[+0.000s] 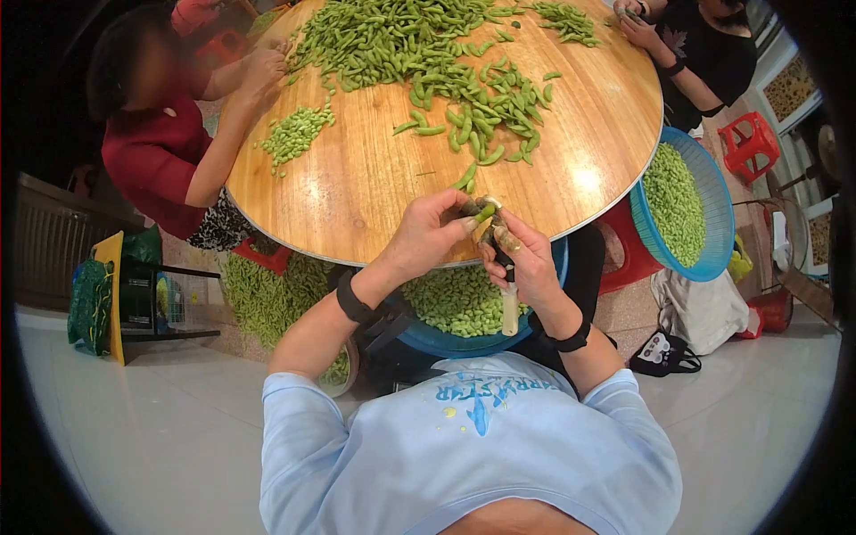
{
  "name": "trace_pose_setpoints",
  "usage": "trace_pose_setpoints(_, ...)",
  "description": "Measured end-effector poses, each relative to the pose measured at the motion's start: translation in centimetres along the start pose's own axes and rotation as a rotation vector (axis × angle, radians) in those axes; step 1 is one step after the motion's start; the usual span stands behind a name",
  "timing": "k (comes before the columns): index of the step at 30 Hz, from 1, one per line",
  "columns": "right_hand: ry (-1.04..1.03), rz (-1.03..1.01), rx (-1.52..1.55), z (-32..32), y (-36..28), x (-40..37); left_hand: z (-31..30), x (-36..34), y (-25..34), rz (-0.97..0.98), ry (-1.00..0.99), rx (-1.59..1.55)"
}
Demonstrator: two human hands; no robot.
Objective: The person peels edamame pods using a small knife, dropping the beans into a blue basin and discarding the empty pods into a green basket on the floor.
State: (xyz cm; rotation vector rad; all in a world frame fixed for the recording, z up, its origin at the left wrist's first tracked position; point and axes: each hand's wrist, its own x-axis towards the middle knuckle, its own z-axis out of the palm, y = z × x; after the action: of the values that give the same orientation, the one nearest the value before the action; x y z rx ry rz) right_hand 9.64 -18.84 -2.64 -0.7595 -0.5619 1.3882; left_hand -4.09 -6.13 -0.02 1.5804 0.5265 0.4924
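Note:
My left hand (428, 234) pinches a green bean pod (482, 214) at the near edge of the round wooden table (357, 178). My right hand (526, 263) grips a small knife with a pale handle (509, 308), its tip meeting the pod. Below both hands a blue basin (464, 343) holds trimmed pods. A large heap of green pods (419, 45) covers the far half of the table, with loose pods (490, 116) trailing toward me.
A person in red (160, 152) sits at the left beside a small pile of pods (294, 132). Another person in black (704, 53) works at the far right. A blue basket of pods (682, 205) stands right of the table; a red stool (749, 143) is beyond.

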Motion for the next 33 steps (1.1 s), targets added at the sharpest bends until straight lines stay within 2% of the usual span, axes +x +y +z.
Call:
trace_pose_setpoints(4, -0.01, -0.053, -0.036, -0.3, 0.6, -0.1, -0.1, -0.1, -0.1, 0.036, 0.0, -0.01)
trace_pose_setpoints(6, 0.003, -0.089, -0.059, -0.1, 0.6, -0.1, -0.8, 0.0, -0.4, -0.09, -0.088, -0.221)
trace_pose_setpoints(7, 0.002, -0.09, -0.06, -0.1, 0.6, -0.1, -0.9, 0.1, -0.4, -0.089, -0.088, -0.221)
trace_pose_setpoints(9, 0.0, -0.049, 0.005, -0.1, 0.4, -0.2, -1.0, 0.1, -0.2, -0.281, -0.182, -0.552)
trace_pose_setpoints(10, -0.001, -0.049, 0.005, 0.0, 0.1, -0.3, -1.1, 0.1, -0.5, -0.28, -0.181, -0.553)
trace_pose_setpoints(12, -0.059, 0.079, 0.18, 0.4, -0.9, -0.6, -1.2, 0.1, -1.0, -0.352, -0.281, -0.818)
trace_pose_setpoints(13, -0.059, 0.078, 0.179, 0.1, -1.0, -0.8, -1.3, -0.1, -1.1, -0.351, -0.283, -0.818)
trace_pose_setpoints(15, -0.197, 0.226, 0.333, -0.5, -1.1, -1.2, -1.3, -0.7, -0.9, -0.401, -0.329, -0.878)
trace_pose_setpoints(18, -0.164, 0.313, 0.458, -0.6, -1.2, -1.2, -1.1, -0.7, -1.2, -0.419, -0.329, -0.892)
trace_pose_setpoints(22, -0.209, 0.31, 0.566, -0.8, -0.8, -1.2, -0.9, -0.8, -0.1, -0.402, -0.337, -0.874)
trace_pose_setpoints(24, -0.122, 0.286, 0.631, -0.7, -0.8, -0.7, -0.9, -0.7, 0.4, -0.193, -0.169, -0.315)
trace_pose_setpoints(25, -0.126, 0.277, 0.627, -0.5, -0.8, -0.6, -0.6, -0.7, 0.6, -0.19, -0.171, -0.312)
trace_pose_setpoints(27, -0.088, 0.276, 0.613, 0.1, -1.1, -0.6, 0.1, -1.6, 0.7, -0.024, -0.084, -0.151)
trace_pose_setpoints(30, -0.044, 0.279, 0.565, 0.9, -1.2, -1.0, -0.3, -2.1, 0.4, -0.087, -0.064, 0.009)
trace_pose_setpoints(31, -0.038, 0.278, 0.524, 1.1, -1.2, -1.0, -0.5, -2.0, 0.4, -0.081, -0.065, 0.015)
trace_pose_setpoints(33, -0.072, 0.257, 0.521, 1.3, -1.0, -1.1, -0.8, -2.1, 0.2, -0.332, -0.155, -0.548)
